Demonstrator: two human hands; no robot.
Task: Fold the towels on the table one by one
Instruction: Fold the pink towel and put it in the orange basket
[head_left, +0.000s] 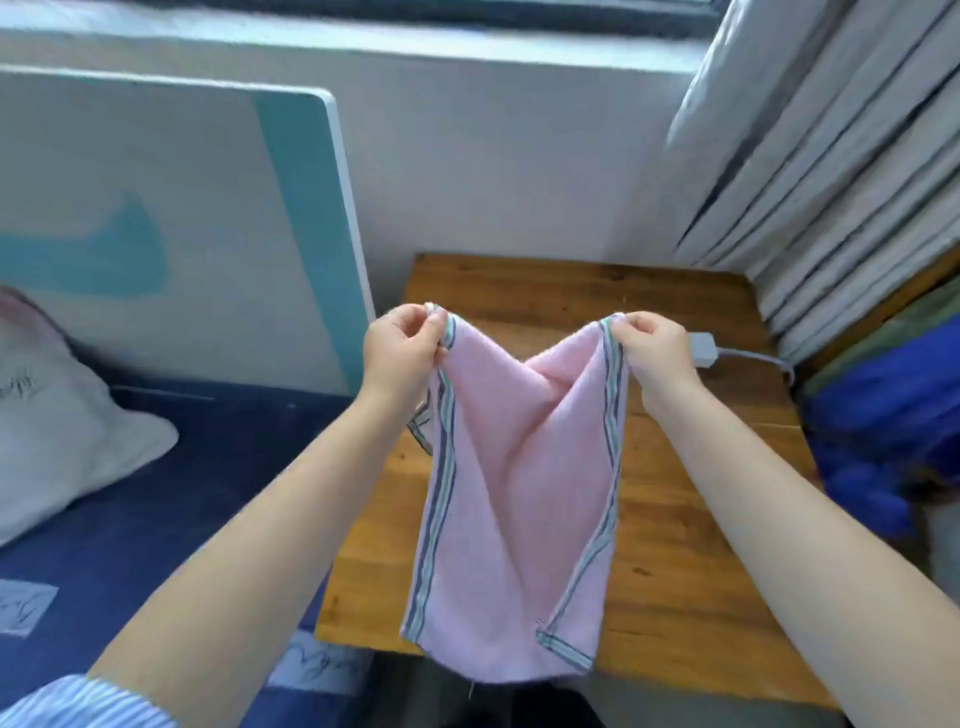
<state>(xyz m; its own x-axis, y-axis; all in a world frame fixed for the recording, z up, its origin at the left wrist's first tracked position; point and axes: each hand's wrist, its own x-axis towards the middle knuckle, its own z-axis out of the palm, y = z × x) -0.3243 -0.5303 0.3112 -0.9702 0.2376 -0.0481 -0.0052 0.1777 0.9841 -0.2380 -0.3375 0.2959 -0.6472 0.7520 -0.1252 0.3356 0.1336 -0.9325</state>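
Note:
A pink towel (511, 483) with striped grey and green edges hangs in the air above the wooden table (691, 545). My left hand (402, 351) pinches its top left corner and my right hand (657, 348) pinches its top right corner. The cloth sags into a deep V between the two hands. Its lower end drops past the table's near edge. No other towel shows in this view.
A white charger block with its cable (704, 351) lies on the table behind my right hand. A bed with a blue sheet and a white pillow (62, 431) is on the left, a headboard behind it. Grey curtains (831, 171) and blue cloth (883, 415) are on the right.

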